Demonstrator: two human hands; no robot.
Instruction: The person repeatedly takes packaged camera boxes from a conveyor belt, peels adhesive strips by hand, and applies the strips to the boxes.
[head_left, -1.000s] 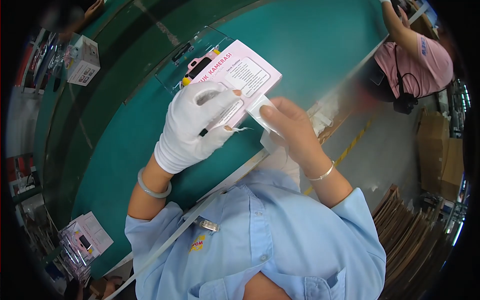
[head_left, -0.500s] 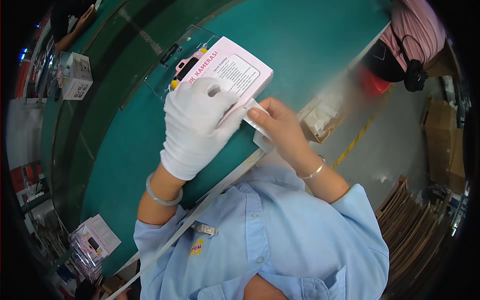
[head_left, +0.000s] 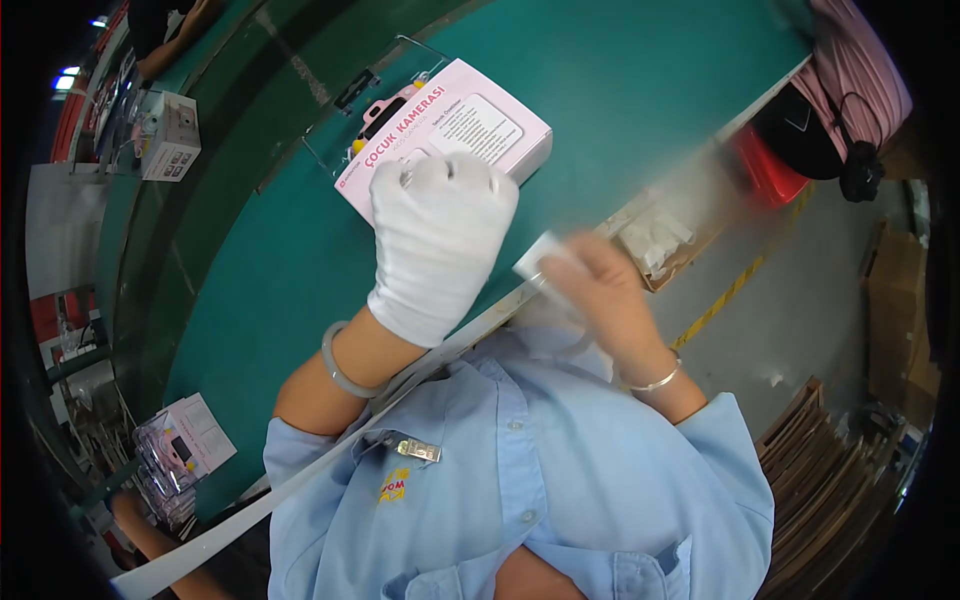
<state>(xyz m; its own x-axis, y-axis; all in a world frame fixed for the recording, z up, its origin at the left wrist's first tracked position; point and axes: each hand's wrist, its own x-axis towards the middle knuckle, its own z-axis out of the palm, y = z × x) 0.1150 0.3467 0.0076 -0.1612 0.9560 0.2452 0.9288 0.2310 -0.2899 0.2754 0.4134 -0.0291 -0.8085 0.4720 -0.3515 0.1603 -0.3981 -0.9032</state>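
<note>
A pink-and-white printed box (head_left: 535,150) lies on the green tabletop, with a pink toy camera (head_left: 383,118) under clear plastic along its far side. My left hand (head_left: 440,235), in a white glove, is closed in a fist against the box's near edge. Its fingertips are hidden, so whether it pinches anything does not show. To the right, apart from the box, my bare right hand (head_left: 605,290) is closed on a small white strip (head_left: 540,258), blurred by motion. Something whitish and translucent hangs below that hand.
Similar boxed toy cameras stand at the upper left (head_left: 172,138) and lower left (head_left: 205,435). A long white strip (head_left: 220,545) crosses in front of my left sleeve. Below the table edge are an open carton (head_left: 655,240), a red stool (head_left: 770,175) and stacked cardboard (head_left: 830,470).
My right hand has drawn away from the box toward the table edge with the white strip. My left hand has curled into a fist at the box's near edge.
</note>
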